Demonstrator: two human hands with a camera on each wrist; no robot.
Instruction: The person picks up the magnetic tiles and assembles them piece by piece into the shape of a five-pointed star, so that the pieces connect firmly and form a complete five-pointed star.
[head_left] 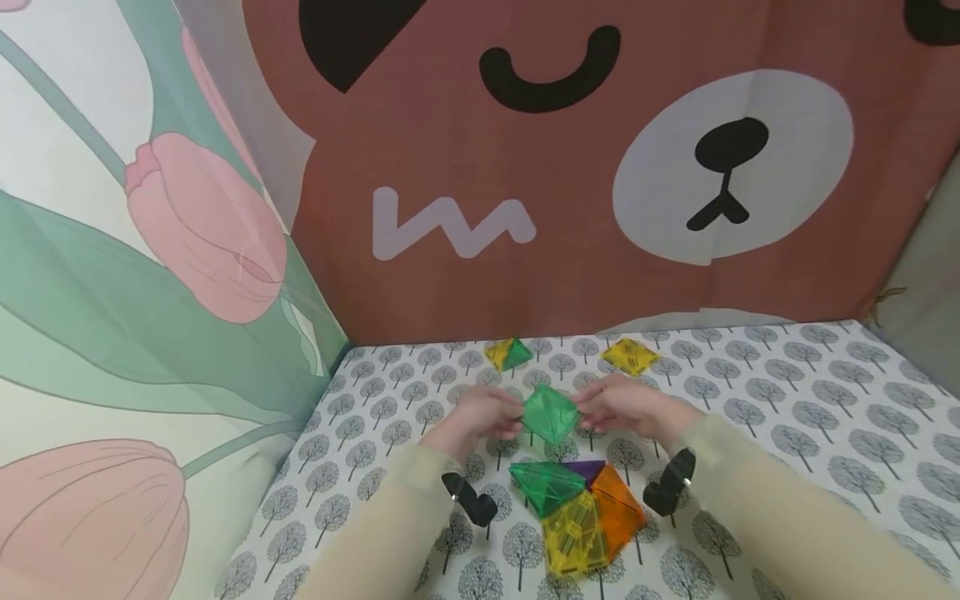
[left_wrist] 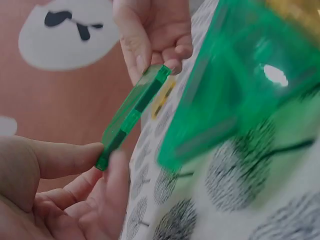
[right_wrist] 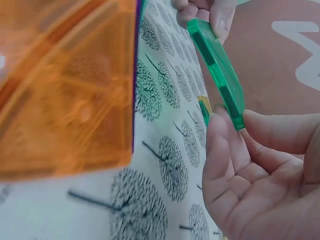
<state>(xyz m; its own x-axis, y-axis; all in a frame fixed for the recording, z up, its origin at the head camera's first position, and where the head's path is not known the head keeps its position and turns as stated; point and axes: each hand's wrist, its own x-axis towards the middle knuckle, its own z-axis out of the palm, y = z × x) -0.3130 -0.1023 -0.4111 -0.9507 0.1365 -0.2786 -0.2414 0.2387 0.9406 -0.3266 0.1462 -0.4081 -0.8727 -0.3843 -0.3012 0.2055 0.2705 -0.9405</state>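
Between both hands a green translucent magnetic tile [head_left: 551,414] is held up off the cloth, its corners pinched from either side. My left hand [head_left: 486,413] grips the left corner between thumb and fingers; my right hand [head_left: 624,405] pinches the right corner. Dark magnet strips show along the tile's edge in the left wrist view, where the green magnetic tile [left_wrist: 134,115] is seen edge-on. Nearer to me stands a built shape of magnetic tiles, with a green part [head_left: 546,487], a yellow part [head_left: 574,533], an orange part [head_left: 618,510] and a bit of purple [head_left: 582,471].
Toward the back lie a yellow-and-green tile piece [head_left: 509,354] and a yellow tile piece [head_left: 631,356]. The tabletop cloth [head_left: 420,375] has a tree print. A bear-print curtain [head_left: 450,292] hangs behind, and a tulip-print curtain [head_left: 202,375] hangs at the left.
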